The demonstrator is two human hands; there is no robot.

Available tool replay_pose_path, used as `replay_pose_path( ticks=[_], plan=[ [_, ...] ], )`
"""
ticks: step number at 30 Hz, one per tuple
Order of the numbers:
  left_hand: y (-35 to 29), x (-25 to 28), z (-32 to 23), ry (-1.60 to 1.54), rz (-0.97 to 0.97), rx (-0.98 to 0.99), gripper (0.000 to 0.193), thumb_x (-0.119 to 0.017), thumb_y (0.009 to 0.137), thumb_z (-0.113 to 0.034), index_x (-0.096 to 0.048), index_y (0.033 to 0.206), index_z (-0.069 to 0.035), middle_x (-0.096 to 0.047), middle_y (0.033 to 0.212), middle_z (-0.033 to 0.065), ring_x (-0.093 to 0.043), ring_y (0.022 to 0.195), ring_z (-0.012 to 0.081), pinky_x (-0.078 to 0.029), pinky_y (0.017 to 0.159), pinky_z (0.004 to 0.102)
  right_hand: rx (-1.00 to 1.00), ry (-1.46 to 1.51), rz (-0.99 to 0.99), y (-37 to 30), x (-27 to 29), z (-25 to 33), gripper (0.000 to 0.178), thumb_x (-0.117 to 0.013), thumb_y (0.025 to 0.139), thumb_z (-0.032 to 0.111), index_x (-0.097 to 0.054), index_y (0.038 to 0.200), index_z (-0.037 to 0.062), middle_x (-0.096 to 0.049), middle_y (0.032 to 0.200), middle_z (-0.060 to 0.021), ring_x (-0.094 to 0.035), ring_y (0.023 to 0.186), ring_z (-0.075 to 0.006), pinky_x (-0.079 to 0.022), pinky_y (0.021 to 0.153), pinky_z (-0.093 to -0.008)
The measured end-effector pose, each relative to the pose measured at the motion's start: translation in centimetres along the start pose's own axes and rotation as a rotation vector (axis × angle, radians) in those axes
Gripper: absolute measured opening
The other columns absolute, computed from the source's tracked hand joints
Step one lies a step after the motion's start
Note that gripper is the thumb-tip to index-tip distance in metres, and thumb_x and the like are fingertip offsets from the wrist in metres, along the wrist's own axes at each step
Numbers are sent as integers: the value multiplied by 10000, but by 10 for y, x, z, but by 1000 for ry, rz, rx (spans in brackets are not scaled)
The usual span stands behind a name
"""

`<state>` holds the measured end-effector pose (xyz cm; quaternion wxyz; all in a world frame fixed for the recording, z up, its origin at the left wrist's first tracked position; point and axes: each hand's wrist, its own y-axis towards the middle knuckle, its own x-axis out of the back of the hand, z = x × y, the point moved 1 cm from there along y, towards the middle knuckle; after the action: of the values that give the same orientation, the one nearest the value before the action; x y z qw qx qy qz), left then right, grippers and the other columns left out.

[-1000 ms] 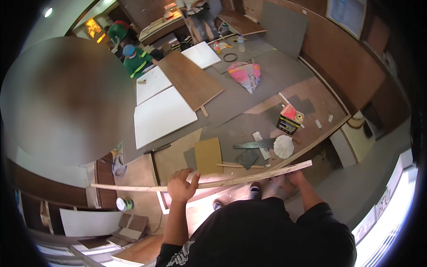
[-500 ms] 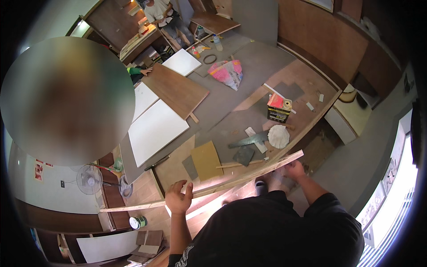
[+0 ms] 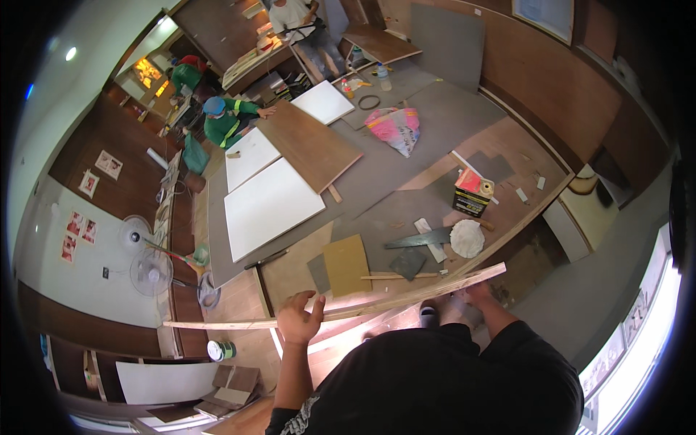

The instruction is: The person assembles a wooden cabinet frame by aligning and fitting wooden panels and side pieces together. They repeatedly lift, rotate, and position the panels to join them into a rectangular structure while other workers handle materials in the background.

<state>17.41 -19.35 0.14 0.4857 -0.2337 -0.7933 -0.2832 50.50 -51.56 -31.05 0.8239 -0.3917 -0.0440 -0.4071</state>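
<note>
A long, pale wooden strip [image 3: 406, 296] spans the space in front of my body, running from the lower left to the right. My left hand [image 3: 300, 319] grips it near its middle, fingers curled over it and thumb on the near side. Close to the strip's right end, my right hand [image 3: 480, 294] holds it from below, its fingers partly hidden by the wood. Beyond the strip, on the large worktable [image 3: 377, 210], lie a tan board [image 3: 347, 265], a thin wooden stick [image 3: 399, 275], a handsaw [image 3: 418, 238] and a dark grey square piece [image 3: 407, 263].
A black and red can [image 3: 473, 194] and a round white cloth-like bundle [image 3: 467, 238] stand at the right. White panels [image 3: 274, 206] and a brown board [image 3: 308, 145] lie farther left. A co-worker in green [image 3: 228, 122] touches that board. A fan [image 3: 151, 270] stands left.
My view has shifted, so the table appears farther right and lower. The co-worker in green, covered by a blur before, now shows. Both hands keep hold of the strip.
</note>
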Motion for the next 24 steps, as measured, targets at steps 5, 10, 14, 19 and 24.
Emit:
replay_pose_path(
  ticks=[5,10,14,19,24],
  plan=[
    [3,-2,1,0,56,-28,333,-697,927,-387,-750,995,-65,-756,966,150,-700,921,385,-546,829,481,-59,-24,1,28,-9,-35,429,-639,934,221,-611,1326,48,-680,1286,-135,-637,1188,-310,-470,1015,-445],
    [-3,6,-6,1,104,30,345,-684,936,-403,-747,1014,-73,-754,959,146,-697,945,380,-542,831,486,-90,37,27,51,-19,-47,388,-639,940,246,-625,1280,59,-690,1226,-136,-652,1121,-317,-490,950,-463],
    [-6,6,-6,20,89,25,345,-701,919,-403,-750,1018,-76,-752,951,144,-701,932,377,-546,837,473,-108,159,30,69,-27,-48,359,-639,945,266,-637,1244,68,-698,1178,-137,-665,1068,-323,-506,898,-478],
    [-10,6,-6,9,30,-10,351,-718,901,-405,-764,996,-71,-756,946,156,-709,916,376,-555,822,466,-129,381,38,82,-20,-67,326,-639,951,291,-651,1198,79,-708,1118,-139,-680,1002,-330,-526,832,-497],
    [-14,7,-3,8,20,13,366,-717,898,-415,-773,988,-65,-760,945,165,-714,899,378,-565,812,466,-150,779,84,101,7,-106,300,-639,957,316,-665,1152,90,-718,1058,-140,-696,935,-337,-546,767,-516]
  ],
)
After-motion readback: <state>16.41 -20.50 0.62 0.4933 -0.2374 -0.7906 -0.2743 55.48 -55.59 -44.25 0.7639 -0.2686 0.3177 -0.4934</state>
